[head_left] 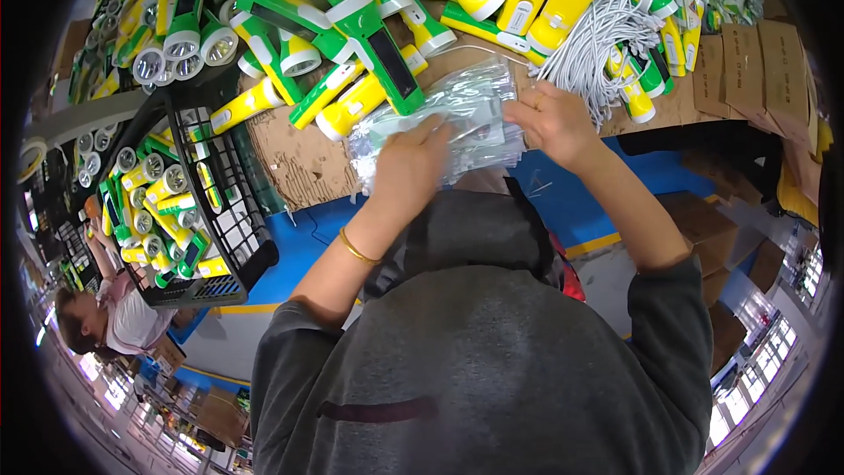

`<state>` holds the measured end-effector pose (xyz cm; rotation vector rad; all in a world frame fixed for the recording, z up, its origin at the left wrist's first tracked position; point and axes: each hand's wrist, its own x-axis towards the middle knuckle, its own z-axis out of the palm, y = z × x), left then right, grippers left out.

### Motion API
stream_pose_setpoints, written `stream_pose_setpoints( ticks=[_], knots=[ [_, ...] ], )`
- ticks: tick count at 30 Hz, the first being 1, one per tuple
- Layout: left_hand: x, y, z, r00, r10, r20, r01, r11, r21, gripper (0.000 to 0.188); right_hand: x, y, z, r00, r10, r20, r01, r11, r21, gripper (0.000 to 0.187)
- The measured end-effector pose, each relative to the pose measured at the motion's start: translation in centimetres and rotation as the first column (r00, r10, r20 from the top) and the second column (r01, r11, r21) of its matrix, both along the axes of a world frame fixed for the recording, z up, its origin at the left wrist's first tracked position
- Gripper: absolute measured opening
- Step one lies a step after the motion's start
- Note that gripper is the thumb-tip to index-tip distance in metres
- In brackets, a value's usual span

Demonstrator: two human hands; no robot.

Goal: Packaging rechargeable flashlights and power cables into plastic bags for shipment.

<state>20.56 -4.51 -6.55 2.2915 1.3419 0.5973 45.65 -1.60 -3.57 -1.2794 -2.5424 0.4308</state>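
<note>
A stack of clear plastic bags lies on the brown table in front of me. My left hand rests over its left part, fingers pointing away and smeared by motion, so their grip is unclear. At the stack's right edge, my right hand is closed, thumb and fingers pinching the edge of a bag. Just beyond my left hand lies a green and white flashlight with a dark panel, partly over a yellow flashlight. A bundle of white cables lies beyond my right hand.
Many green and yellow flashlights are heaped at the back. A black crate full of flashlights stands at the left. Brown cardboard boxes sit at the right on the table. Another person is at the far left.
</note>
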Motion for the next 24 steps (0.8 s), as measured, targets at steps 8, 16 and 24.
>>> stream_pose_setpoints(
  ticks=[8,16,24],
  knots=[
    [-1.2,0.3,-1.2,0.893,0.252,0.372,0.046,0.773,-0.632,0.014,-4.3,-2.2,-0.6,0.754,-0.488,-0.439,0.138,0.772,-0.621,0.014],
    [-5.2,-1.1,0.0,0.922,0.388,-0.012,-0.388,0.919,-0.074,0.014,-0.3,-3.4,0.6,0.696,-0.557,-0.453,0.215,0.764,-0.608,0.011],
    [-5.4,-3.1,0.8,0.909,0.393,0.140,-0.395,0.919,-0.016,0.010,-13.3,4.0,-0.2,0.827,-0.424,-0.370,0.401,0.905,-0.143,0.084]
  ],
)
